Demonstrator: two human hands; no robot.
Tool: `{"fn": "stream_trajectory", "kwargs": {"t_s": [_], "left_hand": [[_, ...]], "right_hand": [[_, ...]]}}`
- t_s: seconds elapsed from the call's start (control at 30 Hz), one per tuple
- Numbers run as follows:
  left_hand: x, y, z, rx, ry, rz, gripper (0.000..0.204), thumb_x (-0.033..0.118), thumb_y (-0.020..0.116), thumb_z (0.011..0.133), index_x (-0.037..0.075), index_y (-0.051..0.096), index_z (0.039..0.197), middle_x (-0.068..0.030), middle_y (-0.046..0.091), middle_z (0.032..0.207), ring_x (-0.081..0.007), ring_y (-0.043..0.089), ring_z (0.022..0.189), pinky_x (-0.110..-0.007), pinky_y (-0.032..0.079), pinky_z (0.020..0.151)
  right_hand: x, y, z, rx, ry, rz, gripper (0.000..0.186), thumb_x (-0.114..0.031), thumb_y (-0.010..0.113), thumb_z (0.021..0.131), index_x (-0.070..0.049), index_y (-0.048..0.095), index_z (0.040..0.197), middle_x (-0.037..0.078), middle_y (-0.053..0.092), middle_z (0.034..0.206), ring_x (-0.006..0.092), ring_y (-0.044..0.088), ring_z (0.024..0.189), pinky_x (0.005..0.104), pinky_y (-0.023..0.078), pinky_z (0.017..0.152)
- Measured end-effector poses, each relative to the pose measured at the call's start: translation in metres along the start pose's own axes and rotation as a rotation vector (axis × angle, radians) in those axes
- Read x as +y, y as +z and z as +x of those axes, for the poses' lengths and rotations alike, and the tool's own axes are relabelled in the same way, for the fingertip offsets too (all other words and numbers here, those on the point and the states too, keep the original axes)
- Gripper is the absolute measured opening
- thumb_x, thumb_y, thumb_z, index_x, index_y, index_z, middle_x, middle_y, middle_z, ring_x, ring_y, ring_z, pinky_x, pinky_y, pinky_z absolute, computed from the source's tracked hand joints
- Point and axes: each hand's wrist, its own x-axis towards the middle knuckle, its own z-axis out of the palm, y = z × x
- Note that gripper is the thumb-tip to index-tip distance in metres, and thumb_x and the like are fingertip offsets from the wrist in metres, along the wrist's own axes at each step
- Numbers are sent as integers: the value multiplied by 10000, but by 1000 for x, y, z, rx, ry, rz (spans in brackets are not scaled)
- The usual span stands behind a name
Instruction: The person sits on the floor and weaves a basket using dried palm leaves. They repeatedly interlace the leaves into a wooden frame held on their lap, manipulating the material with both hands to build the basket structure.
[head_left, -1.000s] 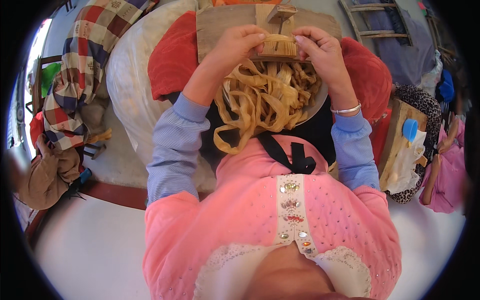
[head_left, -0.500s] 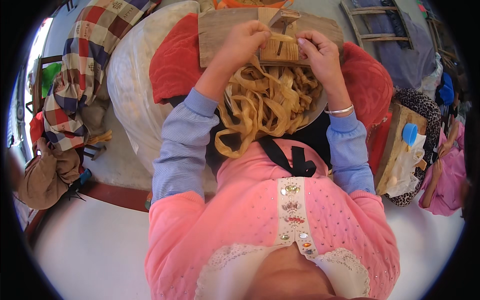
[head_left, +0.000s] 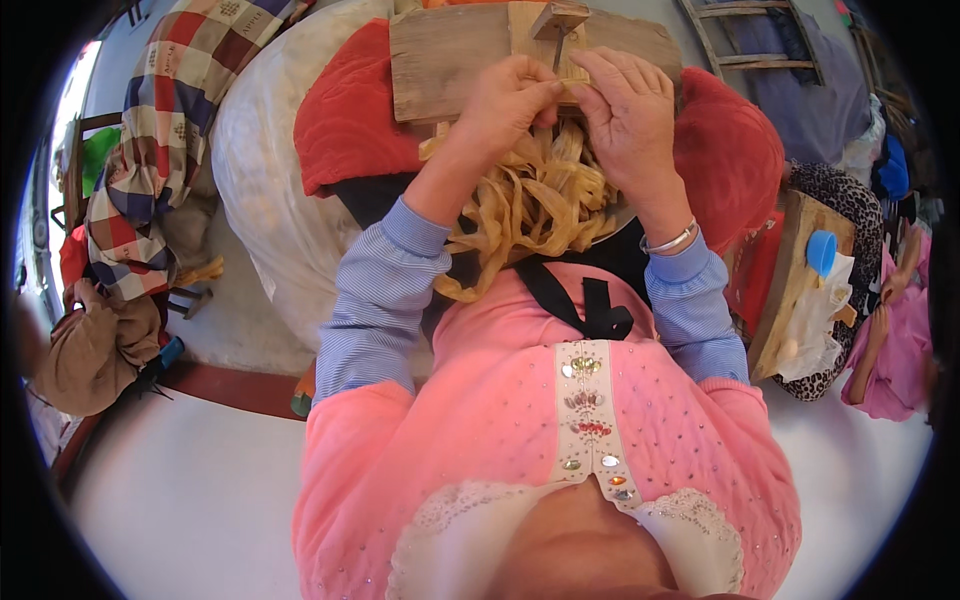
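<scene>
My left hand (head_left: 508, 105) pinches a thin tan strip (head_left: 573, 86) beside an upright metal rod (head_left: 557, 48) on the wooden board (head_left: 440, 65). My right hand (head_left: 630, 120) meets it from the other side, thumb on the strip and upper fingers curved over it, close to the left fingertips. A small wooden block (head_left: 560, 18) tops the rod. Below both hands a loose heap of translucent tan strips (head_left: 530, 205) lies in a pale bowl, mostly hidden, on my lap.
Red cushions (head_left: 340, 120) flank the board. A white sack (head_left: 270, 180) and checked cloth (head_left: 150, 140) lie left. A person in brown (head_left: 100, 360) is at left, another in pink (head_left: 890, 350) at right, near a blue cup (head_left: 820, 253) on a wooden board. A wooden ladder-like frame (head_left: 755, 62) stands behind.
Both hands have drawn closer together and a little lower. My right hand has moved inward, its fingers now lifted over the strip, covering more of the board and heap.
</scene>
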Motion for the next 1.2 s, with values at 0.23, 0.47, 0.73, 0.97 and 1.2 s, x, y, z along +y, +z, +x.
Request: {"fn": "stream_trajectory", "kwargs": {"t_s": [0.23, 0.47, 0.73, 0.97, 1.2], "left_hand": [[14, 17, -50, -368, -289, -545, 304, 305, 438, 996, 32, 558, 1056, -12, 508, 621, -114, 508, 557, -252, 469, 557], [96, -11, -78, -146, 362, 559, 347, 250, 470, 989, -45, 651, 995, -42, 638, 815, -75, 562, 722, -213, 457, 614], [49, 40, -74, -199, 136, -227, 331, 196, 499, 972, 34, 489, 1260, 50, 422, 657, -26, 351, 520, -187, 293, 457], [-2, 33, -50, -33, -208, -467, 265, 151, 569, 932, 99, 531, 1189, 75, 398, 650, -32, 362, 520, -207, 278, 426], [-24, 24, -58, 242, 612, 1124, 282, 90, 597, 816, 33, 599, 1092, -123, 619, 832, -284, 587, 697, -360, 478, 620]], "right_hand": [[-1, -17, 23, -92, 292, 187, 225, -261, 602, 888, -65, 644, 786, 145, 587, 666, 369, 558, 603, 402, 449, 517], [-74, -82, 12, -848, 452, 966, 141, -113, 610, 873, 8, 659, 819, 102, 580, 633, 84, 554, 573, 289, 434, 509], [-43, -29, 10, -111, 623, 974, 187, -136, 599, 913, 0, 686, 1007, 36, 675, 789, 76, 597, 621, 221, 458, 538], [-26, 7, -21, -114, 332, 139, 147, -207, 594, 872, -172, 711, 954, 82, 659, 708, 306, 622, 655, 314, 480, 588], [-12, 16, -61, -459, 858, 812, 272, -324, 575, 934, -81, 696, 957, 46, 648, 739, 98, 607, 715, 263, 464, 686]]}}
